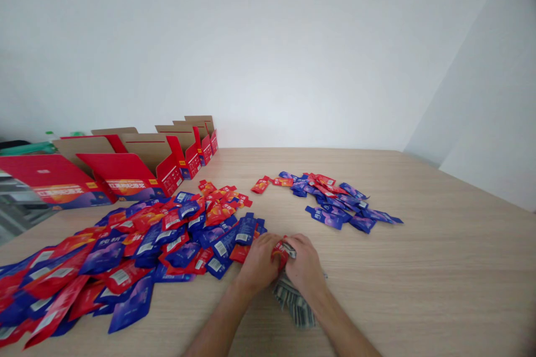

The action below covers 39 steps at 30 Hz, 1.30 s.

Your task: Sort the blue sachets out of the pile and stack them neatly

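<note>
My left hand (pixel 260 262) and my right hand (pixel 305 265) are close together at the front middle of the table, both with curled fingers round a red pouch (pixel 280 255). A small silvery-grey piece (pixel 290 250) shows at the pouch's edge, under my right fingers. Below my hands lies a fanned pile of grey-green striped strips or packets (pixel 295 304), partly hidden by my right wrist. Just left of my left hand, blue pouches (pixel 245 230) with white labels lie on the edge of a large heap.
A big heap of red and blue pouches (pixel 146 242) spreads over the left side of the wooden table (pixel 419 279). A smaller group of pouches (pixel 335 198) lies beyond my hands, to the right. Open red cartons (pixel 134 178) stand in a row at the back left, before a white wall.
</note>
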Motion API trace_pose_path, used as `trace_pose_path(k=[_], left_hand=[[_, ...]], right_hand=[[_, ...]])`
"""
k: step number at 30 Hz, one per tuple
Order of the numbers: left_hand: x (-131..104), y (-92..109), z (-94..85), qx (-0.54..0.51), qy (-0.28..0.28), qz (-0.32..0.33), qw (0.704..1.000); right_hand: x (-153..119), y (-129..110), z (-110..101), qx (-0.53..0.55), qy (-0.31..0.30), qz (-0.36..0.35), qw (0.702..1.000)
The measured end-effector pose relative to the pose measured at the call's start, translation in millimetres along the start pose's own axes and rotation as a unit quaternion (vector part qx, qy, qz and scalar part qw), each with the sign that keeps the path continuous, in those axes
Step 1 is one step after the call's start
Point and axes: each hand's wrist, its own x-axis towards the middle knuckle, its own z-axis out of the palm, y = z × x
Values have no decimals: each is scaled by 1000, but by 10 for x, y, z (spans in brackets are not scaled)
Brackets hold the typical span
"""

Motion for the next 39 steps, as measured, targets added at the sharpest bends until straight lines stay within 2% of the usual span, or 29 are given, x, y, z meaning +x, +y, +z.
trace_pose_path(k=[2, 5, 9, 16, 21, 25, 30, 33, 35, 39], left_hand=[[-53, 43, 32, 65, -55, 14, 996], [-92, 19, 69, 168, -82, 12, 982], [-46, -127, 93, 272, -59, -51, 959], [-46, -385, 21, 377, -19, -147, 914], [-93, -478, -102, 426, -7, -191, 885], [-61, -337, -43, 427, 2, -202, 881], [27, 54, 236, 322, -11, -115, 940], [89, 238, 372, 284, -31, -91, 954], [124, 312, 440, 272, -46, -79, 958], [204, 381, 572, 254, -55, -66, 963]], right_hand=[[20, 69, -51, -30, -4, 21, 999], [15, 123, -85, -62, -22, 21, 998], [-25, 117, -38, -74, -39, -2, 997], [-46, 131, 56, -81, -61, -8, 995], [-24, 258, -50, -128, -74, 0, 989], [-6, 303, -204, -196, -95, -9, 976], [-60, 170, -302, -247, -143, -21, 958], [-118, 130, -390, -235, -155, -56, 958], [-154, 168, -487, -238, -158, -62, 956], [-170, 336, -738, -285, -183, -25, 941]])
